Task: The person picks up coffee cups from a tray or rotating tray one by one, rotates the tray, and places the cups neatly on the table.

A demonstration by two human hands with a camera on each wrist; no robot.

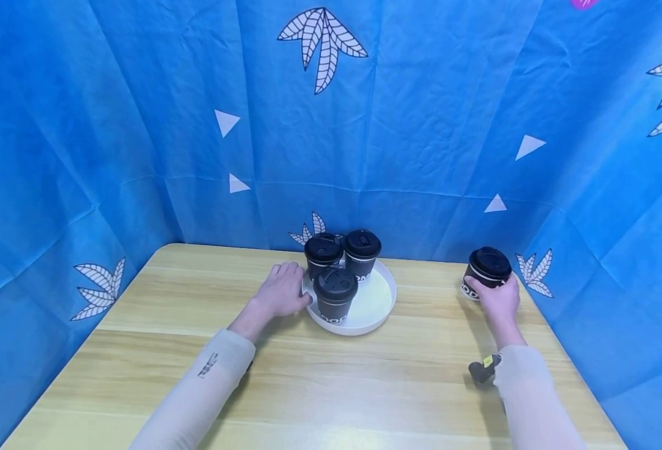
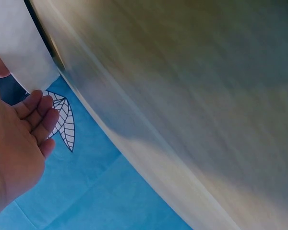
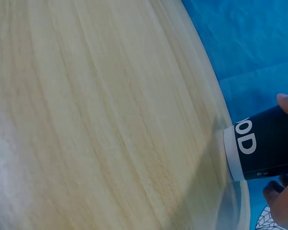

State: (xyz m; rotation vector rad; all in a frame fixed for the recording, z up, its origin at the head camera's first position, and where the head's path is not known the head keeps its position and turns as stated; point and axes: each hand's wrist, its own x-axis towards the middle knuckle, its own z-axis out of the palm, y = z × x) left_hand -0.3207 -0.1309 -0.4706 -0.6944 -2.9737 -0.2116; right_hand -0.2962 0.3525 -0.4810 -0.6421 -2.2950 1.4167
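A round white tray (image 1: 372, 306) holds three black lidded paper cups, two at the back and a front cup (image 1: 335, 294) nearer me. My left hand (image 1: 282, 290) is at the tray's left rim, thumb on the edge; in the left wrist view its curled fingers (image 2: 41, 115) touch the tray's white side (image 2: 24, 43). On the right, my right hand (image 1: 496, 300) grips another black lidded paper cup (image 1: 488, 265) round its body, near the table's back right. That cup's white base and printed letters show in the right wrist view, with a shadow beside it on the wood.
The light wooden table (image 1: 364, 381) reaches to a blue curtain (image 1: 409, 112) with white leaf prints, which hangs behind and at both sides. A small dark device (image 1: 482, 369) with a yellow label sits at the right wrist.
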